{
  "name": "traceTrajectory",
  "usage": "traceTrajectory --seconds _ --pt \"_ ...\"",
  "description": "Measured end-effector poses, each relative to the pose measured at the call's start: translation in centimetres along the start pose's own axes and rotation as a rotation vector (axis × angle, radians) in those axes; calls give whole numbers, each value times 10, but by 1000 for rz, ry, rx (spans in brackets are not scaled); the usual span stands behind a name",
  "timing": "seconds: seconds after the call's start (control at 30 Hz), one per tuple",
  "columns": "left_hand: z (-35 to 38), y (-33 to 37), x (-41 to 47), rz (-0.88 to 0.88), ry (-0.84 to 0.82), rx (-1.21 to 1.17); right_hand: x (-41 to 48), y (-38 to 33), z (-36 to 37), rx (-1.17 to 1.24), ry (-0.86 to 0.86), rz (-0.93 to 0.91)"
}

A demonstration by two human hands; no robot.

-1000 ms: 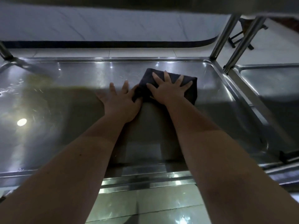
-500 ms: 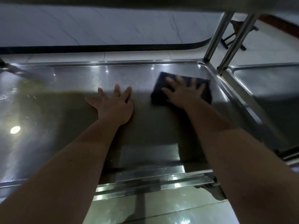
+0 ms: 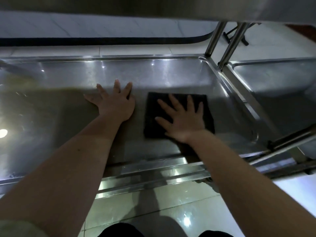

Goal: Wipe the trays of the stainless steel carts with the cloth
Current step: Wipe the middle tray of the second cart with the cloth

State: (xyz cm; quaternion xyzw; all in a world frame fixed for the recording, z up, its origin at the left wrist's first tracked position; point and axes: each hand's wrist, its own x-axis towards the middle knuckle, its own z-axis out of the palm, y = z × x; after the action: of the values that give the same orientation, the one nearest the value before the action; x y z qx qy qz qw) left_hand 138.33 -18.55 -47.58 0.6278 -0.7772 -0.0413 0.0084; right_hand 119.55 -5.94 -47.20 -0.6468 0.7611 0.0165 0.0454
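A shiny stainless steel cart tray (image 3: 59, 79) fills the middle of the head view, under an upper shelf. A folded dark cloth (image 3: 152, 113) lies flat on the tray's right half. My right hand (image 3: 183, 117) presses on the cloth with spread, straight fingers. My left hand (image 3: 114, 101) rests flat on the bare steel just left of the cloth, fingers spread, not touching it.
Two upright steel posts (image 3: 215, 38) rise at the tray's far right corner. A second cart's tray (image 3: 277, 77) adjoins on the right. A dark bar (image 3: 290, 144) crosses the near right corner. Glossy floor tiles (image 3: 171, 209) lie below the near rim.
My right hand has slid the cloth first to the right, then back toward the near edge. My left hand has come off the cloth's edge and stays flat on the tray.
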Motion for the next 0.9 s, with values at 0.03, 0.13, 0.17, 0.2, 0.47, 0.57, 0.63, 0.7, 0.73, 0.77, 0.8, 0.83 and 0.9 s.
traceTrajectory --seconds 0.03,0.13,0.17,0.2,0.47,0.57,0.63,0.7,0.73,0.77,0.8,0.83,0.9 --pt "0 0 0 3 -4 -1 -12 -16 5 28 -16 -85" --pt "0 -1 1 12 -15 -4 -29 9 0 70 3 -81" --pt "-1 -1 1 13 -22 -4 -30 34 -5 50 -1 -12" --pt "-1 -1 1 15 -31 -6 -31 63 -10 21 -36 94" --pt "-10 1 -6 10 -54 -6 -61 -17 9 12 48 187" --pt "-9 -2 -8 16 -51 -13 -67 -50 10 101 6 -24" --pt "-7 -3 -7 23 -43 -29 -66 -8 3 115 33 -1" --pt "-6 -3 -6 22 -41 -29 -67 53 -3 69 -16 147" --pt "-6 -3 -5 21 -42 -29 -68 82 -9 64 -69 263" --pt "-6 -3 -4 18 -44 -28 -71 103 -13 70 -105 369" --pt "-6 -3 -4 14 -48 -27 -73 114 -16 77 -116 447" --pt "-6 -2 -3 12 -52 -27 -74 114 -17 66 -117 486" --pt "-6 -2 -2 11 -71 -29 -70 83 -12 12 -106 451"
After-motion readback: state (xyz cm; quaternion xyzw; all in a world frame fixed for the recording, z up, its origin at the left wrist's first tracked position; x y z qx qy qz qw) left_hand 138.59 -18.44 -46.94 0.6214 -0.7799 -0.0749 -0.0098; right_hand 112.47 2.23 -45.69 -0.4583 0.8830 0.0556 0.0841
